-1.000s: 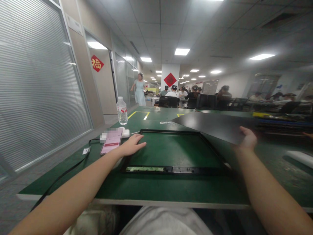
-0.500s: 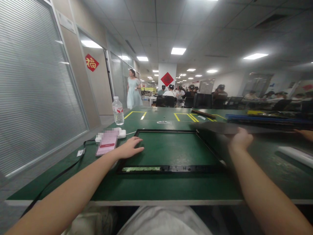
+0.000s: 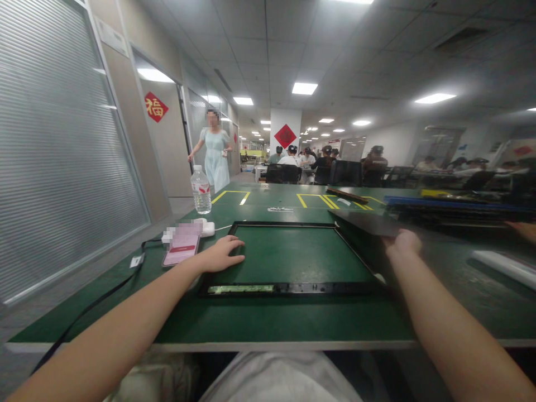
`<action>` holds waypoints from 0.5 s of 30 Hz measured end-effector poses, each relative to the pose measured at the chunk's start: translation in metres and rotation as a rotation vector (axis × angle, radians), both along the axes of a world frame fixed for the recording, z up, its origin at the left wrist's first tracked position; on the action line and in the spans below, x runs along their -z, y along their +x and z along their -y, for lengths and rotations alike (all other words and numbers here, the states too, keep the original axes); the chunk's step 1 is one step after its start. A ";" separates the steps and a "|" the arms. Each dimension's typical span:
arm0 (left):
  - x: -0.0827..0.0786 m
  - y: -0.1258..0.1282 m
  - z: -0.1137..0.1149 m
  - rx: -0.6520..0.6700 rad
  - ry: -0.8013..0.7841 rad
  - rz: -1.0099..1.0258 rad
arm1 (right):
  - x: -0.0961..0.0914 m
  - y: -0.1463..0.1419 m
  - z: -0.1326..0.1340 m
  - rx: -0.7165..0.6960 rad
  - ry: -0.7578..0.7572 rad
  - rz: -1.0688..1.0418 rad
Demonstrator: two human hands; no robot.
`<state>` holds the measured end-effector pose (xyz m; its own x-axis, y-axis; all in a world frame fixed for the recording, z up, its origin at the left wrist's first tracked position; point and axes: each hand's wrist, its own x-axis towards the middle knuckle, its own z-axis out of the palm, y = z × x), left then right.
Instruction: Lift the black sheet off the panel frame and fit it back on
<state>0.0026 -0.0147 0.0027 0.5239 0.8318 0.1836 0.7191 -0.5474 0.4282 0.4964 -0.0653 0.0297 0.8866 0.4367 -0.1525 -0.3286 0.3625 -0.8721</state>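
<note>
A black rectangular frame (image 3: 288,288) lies flat on the green table (image 3: 272,321) in front of me. My left hand (image 3: 220,254) rests palm down on the frame's left edge, fingers stretched out. My right hand (image 3: 402,244) is closed on the near edge of a thin black panel (image 3: 368,222), which it holds low and nearly flat just right of the frame. The panel's far part is blurred.
A phone with a pink screen (image 3: 181,248) and a white charger (image 3: 206,228) lie left of the frame, with a black cable (image 3: 100,298) trailing off. A water bottle (image 3: 201,191) stands farther back. Stacked dark panels (image 3: 452,206) lie at right. A person in a pale dress (image 3: 214,153) walks nearby; others sit behind.
My right hand has swung the black panel from a raised tilt above the frame down and off to the right, nearly flat. The person in the dress has come closer.
</note>
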 end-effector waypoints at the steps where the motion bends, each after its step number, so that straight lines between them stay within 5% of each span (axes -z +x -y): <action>1: 0.000 0.000 0.000 0.000 0.003 0.007 | 0.001 0.002 -0.001 0.028 0.016 -0.047; 7: -0.002 0.001 0.002 -0.005 -0.002 0.013 | 0.008 0.009 -0.006 0.068 0.055 -0.155; 15: -0.003 0.002 0.003 0.003 0.003 -0.044 | 0.031 0.033 -0.011 -0.040 -0.070 -0.146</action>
